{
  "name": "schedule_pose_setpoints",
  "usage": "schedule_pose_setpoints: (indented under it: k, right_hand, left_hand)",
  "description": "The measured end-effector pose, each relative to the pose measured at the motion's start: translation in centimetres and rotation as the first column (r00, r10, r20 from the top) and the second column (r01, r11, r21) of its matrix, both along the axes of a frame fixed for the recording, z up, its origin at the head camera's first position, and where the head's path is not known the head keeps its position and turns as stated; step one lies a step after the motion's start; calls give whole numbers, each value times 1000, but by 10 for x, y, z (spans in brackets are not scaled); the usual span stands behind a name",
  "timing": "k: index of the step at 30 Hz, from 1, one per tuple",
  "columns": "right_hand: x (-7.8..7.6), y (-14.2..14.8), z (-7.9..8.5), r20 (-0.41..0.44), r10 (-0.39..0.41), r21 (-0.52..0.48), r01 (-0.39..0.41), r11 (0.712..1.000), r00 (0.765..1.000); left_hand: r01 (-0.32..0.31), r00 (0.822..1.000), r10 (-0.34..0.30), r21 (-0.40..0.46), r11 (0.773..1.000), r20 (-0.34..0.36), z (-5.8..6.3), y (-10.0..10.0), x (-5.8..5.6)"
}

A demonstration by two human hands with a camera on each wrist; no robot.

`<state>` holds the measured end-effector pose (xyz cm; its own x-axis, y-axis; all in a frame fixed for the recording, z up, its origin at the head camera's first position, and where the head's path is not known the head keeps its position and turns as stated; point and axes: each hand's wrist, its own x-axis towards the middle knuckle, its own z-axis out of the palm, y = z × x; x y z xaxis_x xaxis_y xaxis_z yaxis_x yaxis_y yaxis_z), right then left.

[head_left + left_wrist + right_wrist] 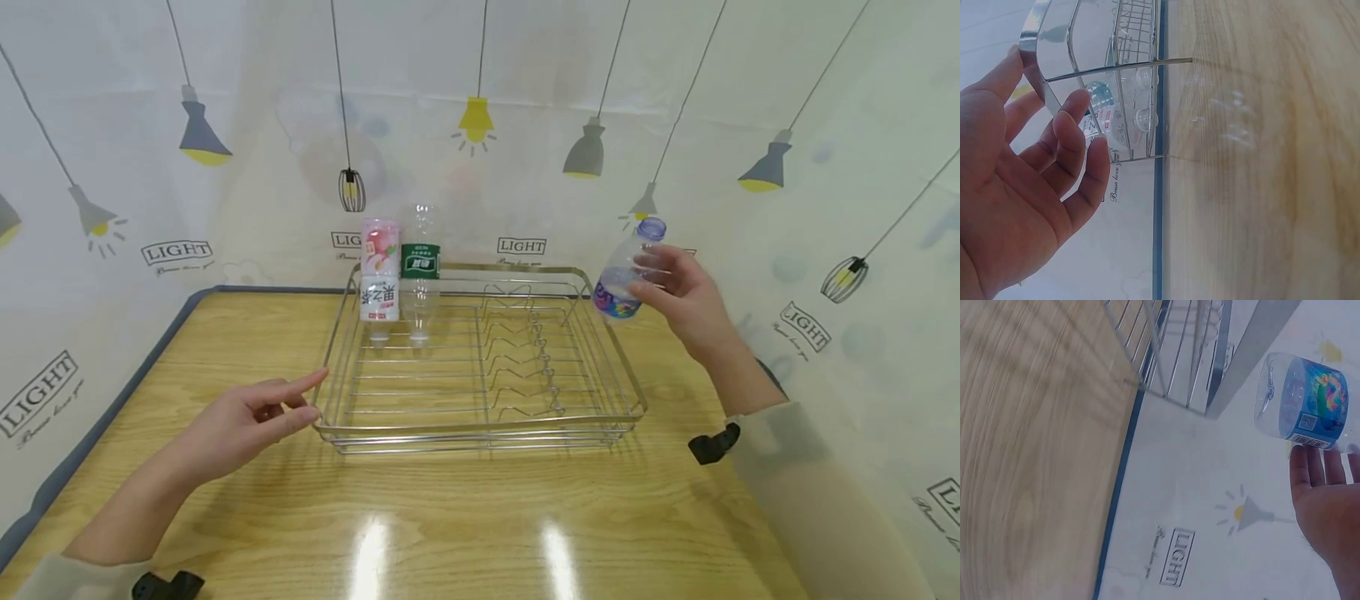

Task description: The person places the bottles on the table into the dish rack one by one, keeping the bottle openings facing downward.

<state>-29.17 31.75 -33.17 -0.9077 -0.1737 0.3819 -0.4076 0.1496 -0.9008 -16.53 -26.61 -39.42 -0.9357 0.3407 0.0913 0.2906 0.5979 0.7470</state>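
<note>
My right hand [693,304] holds a clear plastic bottle [618,287] between thumb and fingers, raised at the rack's far right corner. The bottle leans, its capless purplish mouth up and its colourful blue-purple label [1316,403] low on the body. My left hand [243,425] is at the left side of a wire dish rack [480,427], index finger extended and thumb tip close to the rim, other fingers loosely bent. Inside the rack, at the back left, a pink-and-white labelled bottle [379,283] and a clear bottle with a green label [421,262] stand upside down, side by side.
The rack has a row of wavy wire dividers [513,358] in its right half. It stands on a wooden table [450,517] with a dark blue edge at the back and left. Behind hangs a pale wall covering [480,50] printed with lamps.
</note>
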Motion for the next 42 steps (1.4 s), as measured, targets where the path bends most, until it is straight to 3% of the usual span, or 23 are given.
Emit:
schedule_pose_setpoints:
  k: [10, 16, 19, 22, 25, 26, 29, 35, 42]
  right_hand:
    - [19, -47, 12, 57, 51, 165, -59, 985, 997]
    - [26, -69, 14, 88, 114, 176, -129, 976, 990]
    - [30, -78, 14, 99, 150, 170, -165, 972, 984]
    - [35, -87, 14, 104, 180, 170, -196, 966, 978]
    - [38, -95, 14, 113, 207, 163, -224, 961, 972]
    - [39, -98, 14, 114, 216, 161, -233, 959, 970]
    - [43, -105, 14, 108, 248, 159, -263, 952, 963]
    - [48, -118, 13, 83, 280, 217, -292, 932, 956]
    - [52, -132, 11, 40, 314, 242, -314, 918, 949]
  left_hand:
    - [12, 999, -13, -3, 1000, -35, -2, 0, 0]
    - [9, 998, -9, -13, 1000, -65, -1, 1, 1]
    - [-11, 993, 10, -14, 1000, -115, 1, 5, 2]
    - [-31, 968, 32, 9, 999, -248, 7, 13, 2]
    - [-23, 920, 43, 57, 998, -390, 17, 25, 1]
    - [-17, 906, 43, 65, 998, -420, 21, 30, 0]
    - [32, 894, 15, 97, 995, -448, 36, 47, -2]
    - [161, 895, -92, 125, 979, -437, 52, 84, -15]
    - [205, 951, -167, 127, 970, -261, 64, 129, -34]
